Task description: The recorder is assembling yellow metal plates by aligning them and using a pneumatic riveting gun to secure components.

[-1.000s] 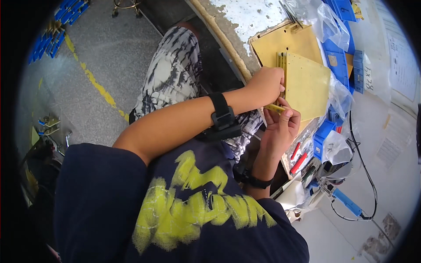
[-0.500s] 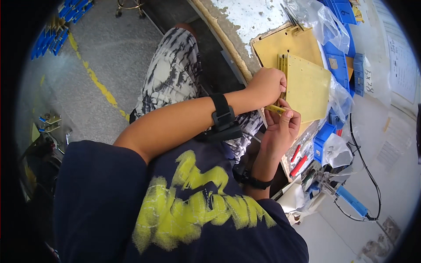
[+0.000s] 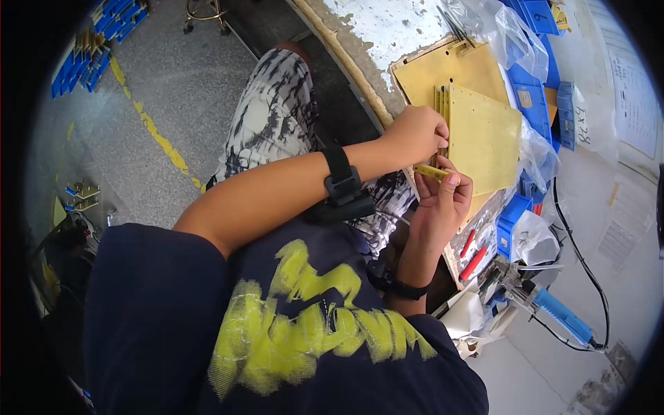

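My right hand [image 3: 443, 204] is palm up, pinching a short narrow yellow strip with holes [image 3: 430, 171] between thumb and fingers. Just beyond it, my left hand [image 3: 416, 138] is closed, its fingertips pressed together at the near-left edge of a stack of yellow plates [image 3: 485, 135]. Whatever those fingertips hold, if anything, is too small or hidden to make out. The top plate has small holes along its edges, and narrow gaps show between the layers at its left side. Beneath the stack lies a larger yellow board [image 3: 443, 72].
Blue bins [image 3: 531, 104] and clear plastic bags [image 3: 508, 31] line the wall side of the worn workbench [image 3: 370, 34]. Red-handled tools [image 3: 473, 263] lie near my right wrist. A blue-handled tool with a black cable [image 3: 564, 318] is beyond them. Thin dark rods [image 3: 454, 26] rest at the far end.
My right hand has shifted slightly left with the strip, which now shows more of its length. My left fingertips have moved a little and stay by the plates' edge.
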The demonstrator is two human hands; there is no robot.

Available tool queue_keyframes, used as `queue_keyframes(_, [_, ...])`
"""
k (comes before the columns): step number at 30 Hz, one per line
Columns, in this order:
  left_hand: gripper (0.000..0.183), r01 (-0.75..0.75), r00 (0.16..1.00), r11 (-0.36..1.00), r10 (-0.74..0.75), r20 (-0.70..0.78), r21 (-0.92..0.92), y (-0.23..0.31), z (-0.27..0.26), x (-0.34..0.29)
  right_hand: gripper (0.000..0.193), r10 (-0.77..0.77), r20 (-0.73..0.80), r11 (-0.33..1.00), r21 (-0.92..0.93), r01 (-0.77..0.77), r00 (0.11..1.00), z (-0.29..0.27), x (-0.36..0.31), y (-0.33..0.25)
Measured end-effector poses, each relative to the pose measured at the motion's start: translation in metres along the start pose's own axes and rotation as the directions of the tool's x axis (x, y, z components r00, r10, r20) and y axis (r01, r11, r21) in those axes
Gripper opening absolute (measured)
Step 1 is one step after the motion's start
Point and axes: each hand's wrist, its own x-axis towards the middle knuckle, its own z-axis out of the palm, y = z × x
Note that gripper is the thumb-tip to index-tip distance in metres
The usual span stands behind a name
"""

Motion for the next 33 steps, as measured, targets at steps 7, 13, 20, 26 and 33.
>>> queue_keyframes(7, [0.016, 0.016, 1.000, 0.997, -0.017, 0.016, 0.074, -0.0004, 0.0002, 0.0008, 0.020, -0.009, -0.002, 1.000, 0.003, 0.009, 1.000, -0.0003, 0.0008, 0.0012])
queue_keyframes(13, [0.013, -0.018, 1.000, 0.997, 0.019, -0.021, 0.074, 0.0011, 0.0005, -0.0001, 0.019, 0.002, -0.005, 1.000, 0.016, -0.002, 1.000, 0.0007, 0.0011, 0.0008])
queue_keyframes(20, [0.009, -0.023, 0.998, 0.999, 0.026, -0.060, 0.048, 0.0051, 0.0018, 0.0003, 0.020, 0.005, -0.012, 1.000, 0.000, -0.005, 1.000, 0.0023, 0.0021, -0.0023])
queue_keyframes(26, [0.013, -0.019, 0.999, 0.995, 0.023, -0.037, 0.100, 0.0041, 0.0027, 0.0023, 0.022, 0.007, -0.021, 1.000, 0.022, -0.007, 1.000, 0.0031, 0.0038, -0.0039])
queue_keyframes(33, [0.009, 0.186, 0.983, 0.981, -0.185, 0.020, -0.063, 0.0043, -0.0015, 0.0078, 0.019, 0.004, -0.010, 1.000, 0.010, -0.004, 1.000, 0.0020, 0.0029, -0.0011])
